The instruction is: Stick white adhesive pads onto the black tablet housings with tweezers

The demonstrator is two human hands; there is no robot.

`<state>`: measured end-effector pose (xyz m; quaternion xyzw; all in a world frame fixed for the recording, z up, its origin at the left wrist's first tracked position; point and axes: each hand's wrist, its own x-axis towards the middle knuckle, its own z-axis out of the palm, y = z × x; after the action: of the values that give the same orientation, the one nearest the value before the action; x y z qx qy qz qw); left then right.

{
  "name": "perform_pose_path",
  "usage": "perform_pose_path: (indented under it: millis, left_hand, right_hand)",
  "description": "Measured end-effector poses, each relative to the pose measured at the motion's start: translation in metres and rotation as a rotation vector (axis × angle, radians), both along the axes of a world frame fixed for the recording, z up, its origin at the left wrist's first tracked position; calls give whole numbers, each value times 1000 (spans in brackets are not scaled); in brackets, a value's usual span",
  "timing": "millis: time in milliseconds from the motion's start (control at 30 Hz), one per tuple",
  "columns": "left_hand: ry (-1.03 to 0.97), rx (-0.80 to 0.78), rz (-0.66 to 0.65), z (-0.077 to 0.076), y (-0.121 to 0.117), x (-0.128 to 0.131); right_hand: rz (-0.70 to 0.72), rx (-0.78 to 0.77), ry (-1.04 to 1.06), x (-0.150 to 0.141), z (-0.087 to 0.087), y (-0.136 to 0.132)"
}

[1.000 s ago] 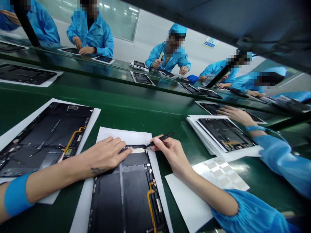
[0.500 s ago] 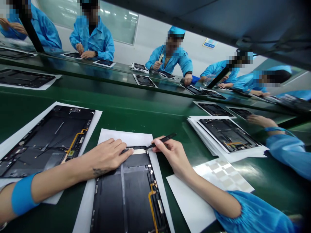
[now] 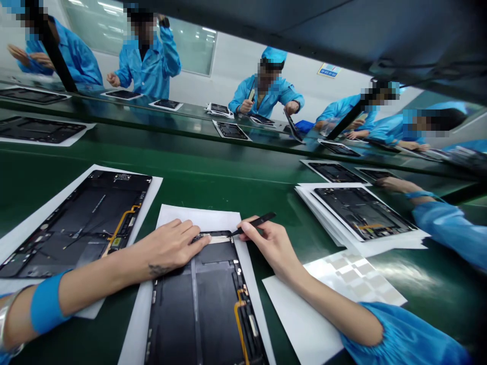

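Note:
A black tablet housing (image 3: 215, 291) lies on white paper (image 3: 201, 213) before me, an orange flex cable (image 3: 239, 324) along its right side. My left hand (image 3: 173, 246) rests over its upper left, fingers bent loosely and laid down, one fingertip on the left end of a pale strip (image 3: 222, 240) near the top edge. With my right hand (image 3: 268, 243) I pinch black tweezers (image 3: 262, 219); their tip touches or nearly touches the strip's right end by the housing's top right corner.
Another housing (image 3: 95, 218) on paper lies at left. A sheet of pale stickers (image 3: 353, 274) is at right, below a housing (image 3: 361, 208) on stacked paper. A co-worker's arm (image 3: 437, 218) reaches in at far right. Several co-workers sit across the green bench (image 3: 182, 177).
The pale strip now looks narrower and tilted at its right end. My hands keep nearly the same places. Across the bench, one co-worker has raised an arm and another has lifted a housing.

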<state>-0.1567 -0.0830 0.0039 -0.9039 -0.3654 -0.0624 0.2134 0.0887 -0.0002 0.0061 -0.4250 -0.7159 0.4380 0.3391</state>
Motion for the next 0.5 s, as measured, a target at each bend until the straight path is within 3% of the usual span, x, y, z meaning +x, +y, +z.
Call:
perform_pose_path:
  millis: [167,233,400,500]
  left_hand:
    - [51,-31,-8,5,2,-2]
    - [60,-70,-2,9,5,2]
    - [96,-159,111,16,15,25]
    - [95,-157,126,13,15,28]
  right_hand:
    - [-69,-44,91,4,-1,2]
    - [-46,47,97,2,8,3]
    - [286,444,-66,-17,45,6]
    - [512,580,-276,-29,51,11]
